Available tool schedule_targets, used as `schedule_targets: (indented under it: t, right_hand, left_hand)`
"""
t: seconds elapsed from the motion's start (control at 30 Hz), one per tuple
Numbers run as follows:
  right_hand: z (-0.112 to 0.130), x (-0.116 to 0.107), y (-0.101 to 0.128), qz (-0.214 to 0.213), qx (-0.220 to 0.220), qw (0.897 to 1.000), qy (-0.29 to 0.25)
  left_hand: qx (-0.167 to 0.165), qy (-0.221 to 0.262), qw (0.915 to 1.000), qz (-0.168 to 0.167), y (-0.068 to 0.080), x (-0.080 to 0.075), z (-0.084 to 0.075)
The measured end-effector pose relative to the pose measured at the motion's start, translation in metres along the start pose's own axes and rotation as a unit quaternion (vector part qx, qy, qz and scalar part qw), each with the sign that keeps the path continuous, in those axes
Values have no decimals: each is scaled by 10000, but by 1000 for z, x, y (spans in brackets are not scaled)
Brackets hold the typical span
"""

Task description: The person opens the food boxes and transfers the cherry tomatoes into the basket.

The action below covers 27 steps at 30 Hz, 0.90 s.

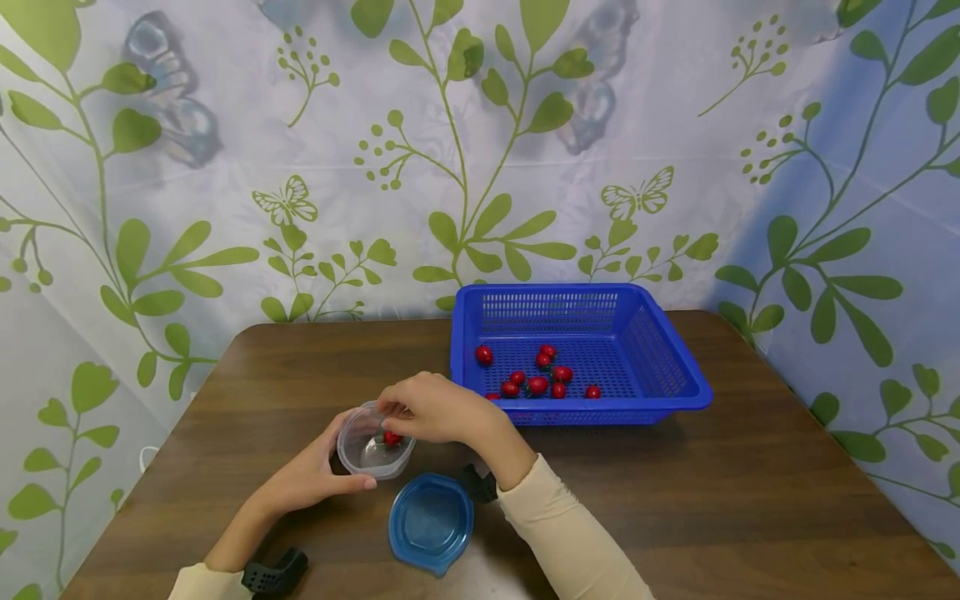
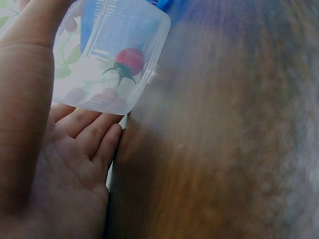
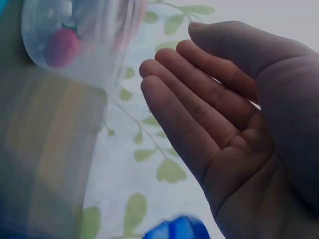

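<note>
- The left hand (image 1: 318, 475) holds the clear container (image 1: 372, 442) on the bench (image 1: 750, 500), its fingers curled around the wall.
- The right hand (image 1: 435, 408) hovers above the container's opening with relaxed fingers, and the right wrist view shows an empty palm.
- One cherry tomato (image 2: 130, 61) already lies inside the container; the other tomatoes (image 1: 538, 379) are in the blue basket (image 1: 675, 367), just to the right.
- I judge the step to be a tomato just put in.
- The next move probably calls for reaching to the basket; the blue lid (image 1: 431, 522) lies near the container, not yet on.
</note>
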State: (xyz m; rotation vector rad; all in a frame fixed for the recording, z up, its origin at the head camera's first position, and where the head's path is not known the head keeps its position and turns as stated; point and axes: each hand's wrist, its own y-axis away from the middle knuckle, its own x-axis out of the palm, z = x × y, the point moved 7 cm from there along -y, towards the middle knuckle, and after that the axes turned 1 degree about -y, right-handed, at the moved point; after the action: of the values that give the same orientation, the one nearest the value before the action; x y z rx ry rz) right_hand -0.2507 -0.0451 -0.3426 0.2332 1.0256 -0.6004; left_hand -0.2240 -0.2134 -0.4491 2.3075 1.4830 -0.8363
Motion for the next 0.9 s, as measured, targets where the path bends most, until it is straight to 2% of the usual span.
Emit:
schedule_targets:
  t: [0.1,0.43,0.67,0.9]
  right_hand:
    - [1,10,-5,56,6,9999,137]
    - [-1,33,-17,66,257,9968,754]
    - [5,48,-25,194,544,9895,1321]
    - [8,56,-27,280,807,9840,1561]
  left_hand:
    - [-151,-118,9998,12,0,0,1]
    - [-261,-149,9995,65,0,-1,1]
    - [-300,-45,9994,143,1,-1,3]
    - [-200,-31,9998,79,0,-1,3]
